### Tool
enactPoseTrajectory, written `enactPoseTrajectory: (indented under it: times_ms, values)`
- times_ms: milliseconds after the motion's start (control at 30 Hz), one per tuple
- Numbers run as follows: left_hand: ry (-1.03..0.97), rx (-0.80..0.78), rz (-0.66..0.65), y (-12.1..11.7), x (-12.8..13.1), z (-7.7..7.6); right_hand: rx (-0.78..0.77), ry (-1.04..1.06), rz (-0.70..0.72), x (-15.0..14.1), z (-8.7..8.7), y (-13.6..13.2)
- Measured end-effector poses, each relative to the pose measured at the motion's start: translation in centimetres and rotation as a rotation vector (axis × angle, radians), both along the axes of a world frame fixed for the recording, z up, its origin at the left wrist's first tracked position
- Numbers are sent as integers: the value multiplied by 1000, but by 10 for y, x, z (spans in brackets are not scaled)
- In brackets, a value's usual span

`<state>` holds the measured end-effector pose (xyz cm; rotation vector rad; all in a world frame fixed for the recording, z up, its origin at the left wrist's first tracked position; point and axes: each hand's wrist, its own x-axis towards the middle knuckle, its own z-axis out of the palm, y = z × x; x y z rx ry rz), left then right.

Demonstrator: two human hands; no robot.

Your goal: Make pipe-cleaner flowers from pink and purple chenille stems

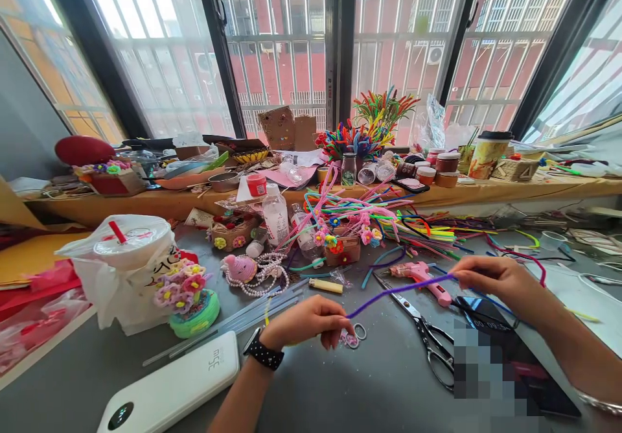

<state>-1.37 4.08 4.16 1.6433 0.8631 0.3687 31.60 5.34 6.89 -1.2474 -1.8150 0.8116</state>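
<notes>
Left grip [311, 323] | right grip [498, 279] | both pinching purple pipe cleaner [401, 289]

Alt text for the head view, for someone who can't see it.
A person's left hand and right hand hold a purple pipe cleaner between them over a cluttered grey table. Scissors and a pink glue gun lie nearby.
</notes>
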Motion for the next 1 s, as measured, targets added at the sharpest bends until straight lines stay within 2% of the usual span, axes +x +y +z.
enactPoseTrajectory:
  times_ms: [67,100,133,200,267,433,567,700,833,1000]
  values:
    - [24,100,99,7,-5,0,28,214,-110,-3,-7,1]
    - [64,208,213,11,-10,0,40,310,-135,-5,-10,1]
    - [158,351,371,15,-15,-1,43,393,-142,-9,-14,1]
    - [570,710,685,23,-28,-5,12,518,-119,-17,-21,-1]
    - [726,767,806,30,-38,-12,-44,618,-76,-28,-28,-5]
    - [940,796,852,40,-43,-30,-135,769,-10,-53,-46,-14]
    - [1052,832,914,41,-40,-32,-192,824,62,-57,-54,-16]
    - [1108,821,957,41,-44,-31,-216,875,62,-52,-56,-18]
    - [1081,854,978,40,-51,-26,-237,915,34,-48,-56,-19]
    - [991,904,1026,35,-62,-7,-248,929,67,-49,-55,-19]
